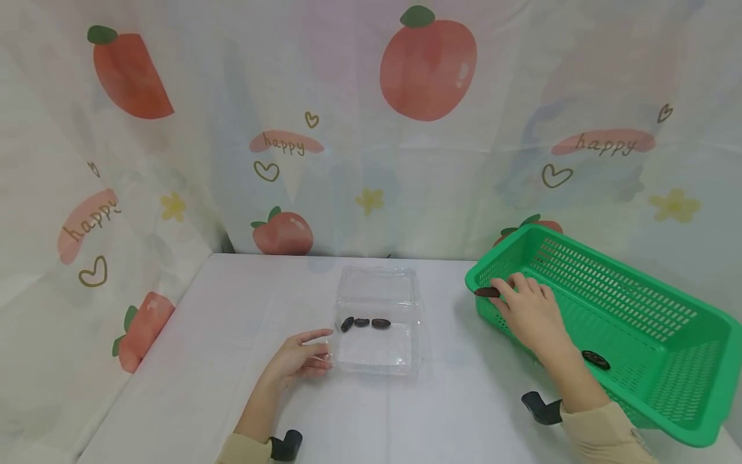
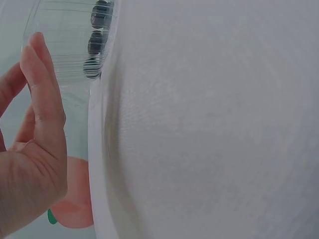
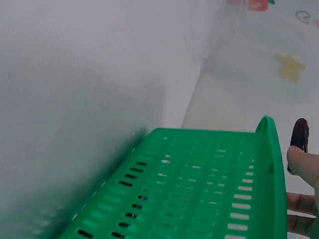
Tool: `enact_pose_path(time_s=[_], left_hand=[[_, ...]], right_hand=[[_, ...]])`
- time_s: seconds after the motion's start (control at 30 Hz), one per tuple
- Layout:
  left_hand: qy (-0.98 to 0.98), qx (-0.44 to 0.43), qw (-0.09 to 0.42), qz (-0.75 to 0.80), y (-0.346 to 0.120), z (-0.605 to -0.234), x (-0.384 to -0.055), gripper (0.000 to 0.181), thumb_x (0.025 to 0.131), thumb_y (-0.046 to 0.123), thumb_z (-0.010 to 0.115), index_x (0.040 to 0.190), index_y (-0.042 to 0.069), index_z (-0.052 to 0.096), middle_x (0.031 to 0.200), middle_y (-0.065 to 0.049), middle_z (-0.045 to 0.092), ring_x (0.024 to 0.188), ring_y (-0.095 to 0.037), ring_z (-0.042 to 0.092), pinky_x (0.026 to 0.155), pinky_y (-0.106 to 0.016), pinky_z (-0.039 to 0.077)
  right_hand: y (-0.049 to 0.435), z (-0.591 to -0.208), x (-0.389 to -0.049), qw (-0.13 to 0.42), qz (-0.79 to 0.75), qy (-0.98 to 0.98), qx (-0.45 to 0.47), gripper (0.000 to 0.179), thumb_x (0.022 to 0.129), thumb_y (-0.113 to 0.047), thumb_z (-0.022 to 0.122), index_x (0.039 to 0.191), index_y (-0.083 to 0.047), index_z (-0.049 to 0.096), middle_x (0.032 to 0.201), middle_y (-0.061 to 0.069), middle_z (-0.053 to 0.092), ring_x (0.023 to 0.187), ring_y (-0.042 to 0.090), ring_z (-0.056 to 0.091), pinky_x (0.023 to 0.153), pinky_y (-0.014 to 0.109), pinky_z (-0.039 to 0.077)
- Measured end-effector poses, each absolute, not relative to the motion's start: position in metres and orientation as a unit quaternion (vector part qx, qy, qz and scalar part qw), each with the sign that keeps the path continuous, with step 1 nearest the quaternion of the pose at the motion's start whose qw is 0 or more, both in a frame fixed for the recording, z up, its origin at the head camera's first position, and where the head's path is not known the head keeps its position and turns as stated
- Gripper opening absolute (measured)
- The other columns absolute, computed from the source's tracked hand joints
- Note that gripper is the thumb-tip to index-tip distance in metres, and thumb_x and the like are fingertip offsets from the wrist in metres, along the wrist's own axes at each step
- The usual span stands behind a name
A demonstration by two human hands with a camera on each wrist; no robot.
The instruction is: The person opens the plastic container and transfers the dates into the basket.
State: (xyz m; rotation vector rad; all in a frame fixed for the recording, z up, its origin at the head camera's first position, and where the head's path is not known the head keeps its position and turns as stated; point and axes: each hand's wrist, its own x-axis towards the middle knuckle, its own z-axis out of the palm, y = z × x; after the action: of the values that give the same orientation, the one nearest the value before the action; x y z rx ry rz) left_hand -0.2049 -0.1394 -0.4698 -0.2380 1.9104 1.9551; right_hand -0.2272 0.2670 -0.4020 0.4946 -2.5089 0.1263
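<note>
My right hand (image 1: 532, 316) pinches a dark brown, oval date-like piece (image 1: 487, 292) between thumb and fingers, above the left rim of the green basket (image 1: 637, 412). That piece (image 3: 300, 134) also shows upright at the thumb in the right wrist view. My left hand (image 1: 295, 361) is at the left side of a clear plastic clamshell box (image 1: 377, 351), its fingers fairly straight and touching the box wall. Inside the box, three dark pieces lie in a row: a tilted left one (image 1: 347, 324), a middle one (image 1: 362, 323) and a right one (image 1: 380, 323).
Another dark piece (image 1: 596, 359) lies on the basket floor, beside my right forearm. The box lid (image 1: 377, 285) is folded back toward the rear of the white table (image 1: 232, 335). A printed curtain (image 1: 348, 161) hangs behind the table.
</note>
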Motion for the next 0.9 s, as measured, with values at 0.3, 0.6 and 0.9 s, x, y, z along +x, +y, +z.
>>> enact_pose_path(time_s=[0.3, 0.6, 0.9], left_hand=[[0.687, -0.088, 0.195, 0.694, -0.138, -0.47, -0.205, 0.043, 0.086, 0.004, 0.059, 0.128, 0.001, 0.05, 0.075, -0.006, 0.065, 0.061, -0.016, 0.066, 0.057, -0.026, 0.056], [0.689, -0.097, 0.195, 0.691, -0.138, -0.469, -0.205, 0.043, 0.086, 0.004, 0.058, 0.128, 0.001, 0.05, 0.076, -0.007, 0.065, 0.061, -0.016, 0.066, 0.057, -0.027, 0.056], [0.694, -0.1, 0.19, 0.687, -0.138, -0.469, -0.205, 0.042, 0.086, 0.004, 0.058, 0.127, 0.002, 0.051, 0.078, -0.009, 0.065, 0.062, -0.017, 0.066, 0.058, -0.028, 0.056]], right_hand=[[0.307, -0.402, -0.213, 0.234, 0.042, -0.963, 0.126, 0.025, 0.087, -0.018, 0.061, 0.111, -0.014, 0.051, 0.098, 0.017, 0.049, 0.082, 0.034, 0.048, 0.071, 0.053, 0.039], [0.341, -0.401, -0.201, 0.173, 0.04, -0.982, 0.069, 0.026, 0.091, -0.018, 0.056, 0.115, -0.013, 0.046, 0.1, 0.02, 0.043, 0.088, 0.039, 0.043, 0.073, 0.057, 0.035], [0.366, -0.407, -0.195, 0.124, 0.024, -0.991, 0.043, 0.027, 0.092, -0.024, 0.055, 0.115, -0.013, 0.045, 0.092, 0.018, 0.041, 0.082, 0.037, 0.042, 0.061, 0.048, 0.034]])
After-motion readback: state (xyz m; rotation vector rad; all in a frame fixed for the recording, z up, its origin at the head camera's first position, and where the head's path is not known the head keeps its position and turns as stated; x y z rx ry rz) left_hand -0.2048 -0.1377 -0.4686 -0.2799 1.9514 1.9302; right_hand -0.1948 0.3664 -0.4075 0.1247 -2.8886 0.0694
